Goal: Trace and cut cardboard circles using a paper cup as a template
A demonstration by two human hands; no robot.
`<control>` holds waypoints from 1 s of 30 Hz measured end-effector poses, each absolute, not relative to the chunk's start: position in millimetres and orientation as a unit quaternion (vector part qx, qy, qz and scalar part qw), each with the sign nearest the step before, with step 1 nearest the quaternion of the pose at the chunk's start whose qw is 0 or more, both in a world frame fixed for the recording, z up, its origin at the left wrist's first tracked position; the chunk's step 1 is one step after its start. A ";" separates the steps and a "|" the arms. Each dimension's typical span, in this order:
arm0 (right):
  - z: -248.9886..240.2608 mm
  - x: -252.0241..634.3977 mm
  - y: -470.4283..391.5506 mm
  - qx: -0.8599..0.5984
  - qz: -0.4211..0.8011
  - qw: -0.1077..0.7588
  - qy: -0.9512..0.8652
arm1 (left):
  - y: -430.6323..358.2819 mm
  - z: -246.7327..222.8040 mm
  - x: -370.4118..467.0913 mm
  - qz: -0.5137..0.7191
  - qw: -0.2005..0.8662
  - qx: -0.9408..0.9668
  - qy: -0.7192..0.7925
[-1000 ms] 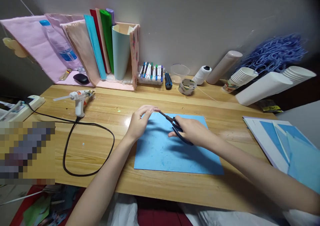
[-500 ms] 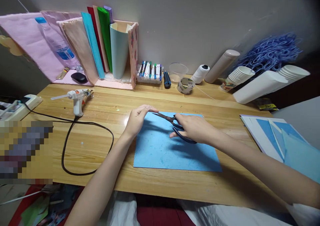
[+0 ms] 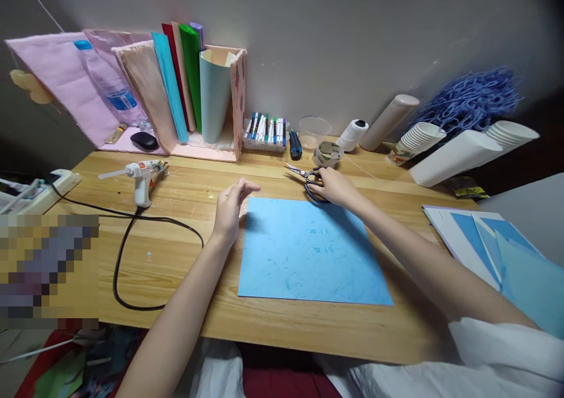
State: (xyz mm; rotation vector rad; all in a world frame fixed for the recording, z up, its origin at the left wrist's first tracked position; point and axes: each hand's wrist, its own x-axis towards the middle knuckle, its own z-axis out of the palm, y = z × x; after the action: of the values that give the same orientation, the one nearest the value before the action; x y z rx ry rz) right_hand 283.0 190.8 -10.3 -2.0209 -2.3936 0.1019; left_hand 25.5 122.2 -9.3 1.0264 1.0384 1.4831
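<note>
A blue sheet [image 3: 304, 257] lies flat on the wooden table in front of me, with faint dark marks on its surface. Just beyond its far edge, my right hand [image 3: 337, 186] has its fingers at the black handles of a pair of scissors [image 3: 305, 173]. The scissor blades point left and are slightly apart. My left hand [image 3: 231, 207] is beside the sheet's upper left corner, fingers stretched out with nothing in them.
Behind the scissors are a roll of tape [image 3: 328, 154], a blue cutter [image 3: 295, 145] and a box of markers [image 3: 265, 132]. On the left lies a glue gun [image 3: 143, 181] with its black cord [image 3: 117, 275]. Paper cups [image 3: 416, 142] stand at the back right.
My right hand has carried the scissors away from over the blue sheet toward the back of the table. My left hand has drawn back left, off the sheet's corner.
</note>
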 end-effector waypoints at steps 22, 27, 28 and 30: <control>1.7 221.8 121.1 -0.437 0.563 0.342 -0.613 | 122.7 -12.3 30.5 0.593 0.578 0.374 0.419; -5.3 230.1 108.9 -0.451 0.544 0.319 -0.631 | 127.2 -5.1 18.5 0.611 0.541 0.393 0.425; -4.1 229.1 102.6 -0.450 0.524 0.319 -0.649 | 126.9 -4.8 17.9 0.600 0.536 0.411 0.429; -0.2 224.1 86.1 -0.433 0.478 0.317 -0.695 | 126.2 -7.4 16.9 0.553 0.532 0.459 0.448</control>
State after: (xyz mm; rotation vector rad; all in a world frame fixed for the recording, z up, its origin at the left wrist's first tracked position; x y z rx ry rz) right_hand 224.1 86.1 -0.2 -1.1406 -1.8311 1.2581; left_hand 16.9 126.2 -7.4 1.0943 1.0695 1.3180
